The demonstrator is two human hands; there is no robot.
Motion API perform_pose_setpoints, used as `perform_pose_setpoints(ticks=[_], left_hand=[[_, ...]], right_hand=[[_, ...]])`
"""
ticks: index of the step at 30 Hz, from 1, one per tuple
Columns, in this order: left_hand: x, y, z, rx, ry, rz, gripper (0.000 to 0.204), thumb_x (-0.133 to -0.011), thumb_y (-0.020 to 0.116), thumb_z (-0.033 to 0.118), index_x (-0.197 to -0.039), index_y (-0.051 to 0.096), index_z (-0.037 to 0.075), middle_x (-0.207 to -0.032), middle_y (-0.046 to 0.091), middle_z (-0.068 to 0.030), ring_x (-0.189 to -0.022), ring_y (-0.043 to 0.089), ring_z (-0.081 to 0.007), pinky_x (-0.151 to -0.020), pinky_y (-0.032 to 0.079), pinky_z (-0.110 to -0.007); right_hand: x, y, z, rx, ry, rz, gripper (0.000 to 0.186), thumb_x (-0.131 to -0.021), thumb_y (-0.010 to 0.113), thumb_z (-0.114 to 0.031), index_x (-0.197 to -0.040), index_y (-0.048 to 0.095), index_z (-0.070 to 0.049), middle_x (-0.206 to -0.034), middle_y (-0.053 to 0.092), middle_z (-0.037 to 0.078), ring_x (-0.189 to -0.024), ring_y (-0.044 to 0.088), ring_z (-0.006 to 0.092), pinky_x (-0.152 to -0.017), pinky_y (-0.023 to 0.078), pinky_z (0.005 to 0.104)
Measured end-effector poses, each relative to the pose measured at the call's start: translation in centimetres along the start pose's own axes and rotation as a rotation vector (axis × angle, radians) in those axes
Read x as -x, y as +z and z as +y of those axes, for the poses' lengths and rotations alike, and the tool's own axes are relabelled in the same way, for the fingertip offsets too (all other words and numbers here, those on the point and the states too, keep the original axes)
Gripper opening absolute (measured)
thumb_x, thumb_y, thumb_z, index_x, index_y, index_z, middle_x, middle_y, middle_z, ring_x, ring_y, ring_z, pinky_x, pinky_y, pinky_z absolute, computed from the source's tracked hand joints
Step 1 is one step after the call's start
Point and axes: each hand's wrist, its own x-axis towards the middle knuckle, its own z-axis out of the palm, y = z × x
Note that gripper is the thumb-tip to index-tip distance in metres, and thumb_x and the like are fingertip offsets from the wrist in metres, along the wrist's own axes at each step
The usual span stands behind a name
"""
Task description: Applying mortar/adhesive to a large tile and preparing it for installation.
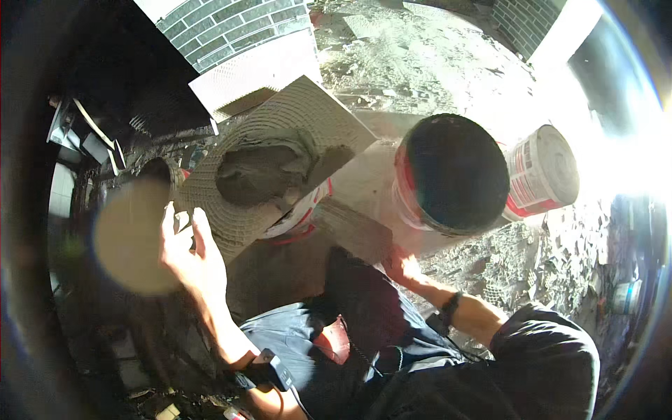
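Observation:
A square tile [329, 112] lies tilted, its upper face combed with grey mortar in curved ridges. On its middle sits a thick mound of wet mortar [266, 171]. Beneath the tile a white and red bucket [304, 218] partly shows. My left hand [190, 245] is at the tile's left corner, fingers apart and curved, with nothing visible held; whether a fingertip touches the edge is unclear. To the right, my right hand [401, 267] is closed at the end of a flat, mortar-smeared trowel [355, 227], low beside the tile; its handle is hidden.
A large dark-topped bucket [455, 175] stands right of the tile, with a white and red bucket [542, 171] beyond it. Behind is a brick-patterned wall [238, 31]. Rubble covers the floor [406, 56]. Strong glare washes out the right side.

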Motion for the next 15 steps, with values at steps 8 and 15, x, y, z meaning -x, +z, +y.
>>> perform_pose_setpoints(ticks=[8, 15], left_hand=[[0.2, 0.5, 0.6, -0.047, 0.108, -0.008, 0.049, -0.095, 0.070, 0.024, -0.135, 0.056, -0.002, -0.106, 0.071, -0.0231, -0.089, 0.071, -0.0240, -0.078, 0.056, -0.035], [1.6, 3.4, 2.3, -0.059, 0.154, -0.073, 0.047, -0.096, 0.069, 0.021, -0.133, 0.057, -0.004, -0.101, 0.072, -0.0190, -0.079, 0.069, -0.0198, -0.072, 0.055, -0.033]], right_hand=[[-4.0, -9.2, -14.2, -0.377, 0.263, -0.510, 0.051, -0.088, 0.065, -0.044, -0.093, 0.063, 0.007, -0.090, 0.066, 0.032, -0.085, 0.064, 0.0502, -0.078, 0.050, 0.0545], [-6.3, -6.9, -11.7, -0.461, 0.248, -0.263, 0.058, -0.094, 0.060, -0.052, -0.089, 0.065, 0.006, -0.087, 0.067, 0.030, -0.086, 0.065, 0.0484, -0.076, 0.049, 0.0526]])
